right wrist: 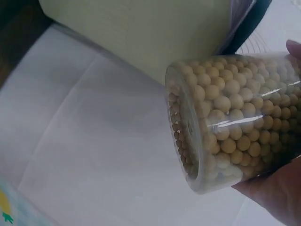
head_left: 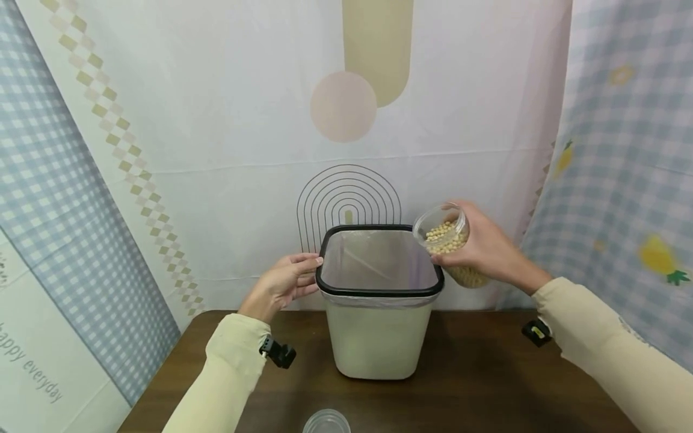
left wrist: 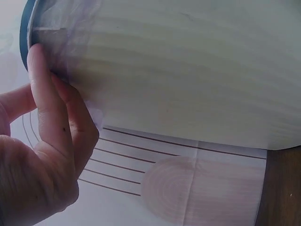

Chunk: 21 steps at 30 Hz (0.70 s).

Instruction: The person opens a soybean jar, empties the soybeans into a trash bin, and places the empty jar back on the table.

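A pale green trash bin (head_left: 379, 337) with a black rim and a clear liner stands upright on the brown table. My left hand (head_left: 289, 281) is at the rim's left side, fingertips touching it; in the left wrist view a fingertip (left wrist: 35, 52) rests against the liner just under the rim. With my right hand (head_left: 476, 243) I grip a clear plastic jar (right wrist: 235, 117) well filled with round, pale yellow soybeans (head_left: 444, 236). The jar is tilted, its open mouth facing the bin and overlapping the right rim in the head view. The beans are inside the jar.
A clear round lid (head_left: 327, 422) lies on the table (head_left: 476, 373) near its front edge. Behind the bin hangs a white patterned cloth (head_left: 243, 150), with blue checked cloth (head_left: 622, 180) on the right and more on the left.
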Each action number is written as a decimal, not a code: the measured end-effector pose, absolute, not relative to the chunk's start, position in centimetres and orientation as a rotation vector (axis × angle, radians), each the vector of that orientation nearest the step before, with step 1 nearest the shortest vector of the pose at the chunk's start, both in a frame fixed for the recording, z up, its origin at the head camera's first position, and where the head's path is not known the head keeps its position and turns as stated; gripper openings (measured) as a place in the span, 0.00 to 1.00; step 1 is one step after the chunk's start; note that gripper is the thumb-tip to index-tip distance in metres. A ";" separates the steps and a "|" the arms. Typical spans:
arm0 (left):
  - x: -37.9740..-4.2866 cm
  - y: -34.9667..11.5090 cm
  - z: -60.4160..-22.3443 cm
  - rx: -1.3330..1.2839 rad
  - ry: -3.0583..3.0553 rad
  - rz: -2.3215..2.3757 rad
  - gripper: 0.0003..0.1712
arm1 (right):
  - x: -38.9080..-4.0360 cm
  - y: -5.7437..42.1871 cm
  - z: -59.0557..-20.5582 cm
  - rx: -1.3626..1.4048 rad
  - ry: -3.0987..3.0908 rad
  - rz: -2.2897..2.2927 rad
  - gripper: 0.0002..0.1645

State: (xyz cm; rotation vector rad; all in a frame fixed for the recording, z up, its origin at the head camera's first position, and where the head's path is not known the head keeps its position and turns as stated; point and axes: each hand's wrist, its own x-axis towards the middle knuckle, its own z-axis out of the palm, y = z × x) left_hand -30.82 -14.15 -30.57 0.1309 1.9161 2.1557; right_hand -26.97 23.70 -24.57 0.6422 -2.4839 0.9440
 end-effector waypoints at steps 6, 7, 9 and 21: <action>-30.5 -14.4 -30.6 0.140 1.899 2.164 0.24 | -28.0 23.0 -23.1 0.773 -2.510 0.860 0.62; -30.4 -14.4 -30.6 0.141 1.901 2.161 0.24 | -28.2 22.9 -22.9 0.793 -2.519 0.840 0.62; -30.3 -14.6 -30.7 0.144 1.902 2.157 0.24 | -28.5 22.7 -22.5 0.844 -2.536 0.789 0.63; -30.0 -14.9 -30.9 0.145 1.879 2.177 0.27 | -29.1 21.5 -21.8 0.953 -2.622 0.479 0.63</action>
